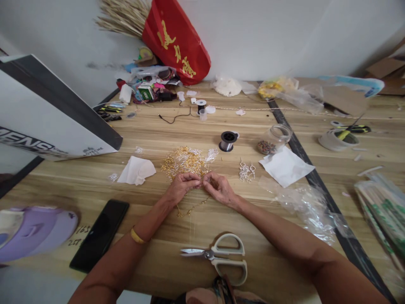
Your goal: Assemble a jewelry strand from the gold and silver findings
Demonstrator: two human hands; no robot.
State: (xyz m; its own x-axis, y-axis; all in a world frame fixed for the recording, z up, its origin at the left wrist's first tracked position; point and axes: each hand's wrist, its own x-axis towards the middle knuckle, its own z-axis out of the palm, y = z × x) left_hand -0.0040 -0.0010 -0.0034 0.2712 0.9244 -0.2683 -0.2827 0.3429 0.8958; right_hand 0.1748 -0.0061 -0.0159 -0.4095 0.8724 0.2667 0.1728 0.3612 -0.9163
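Left hand (pixel 180 186) and right hand (pixel 220 190) meet fingertip to fingertip, each grip pinched closed on gold chain (pixel 191 209). Chain trails bodyward across counter (pixel 272 253), slanting toward left wrist. Gold findings heap (pixel 184 162) just beyond.

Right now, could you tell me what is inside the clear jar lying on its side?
Small dark mixed-colour beads heaped at the clear round jar's near end; whatever lies beneath the heap is covered.

Worn on the head, looking forward and down across the wooden table (pixel 284 219) toward the white wall (pixel 268 38) at its far side. Sits near enough to frame the left hand (pixel 182 185) and right hand (pixel 220 190) at centre, with wide-angle bending at the edges.
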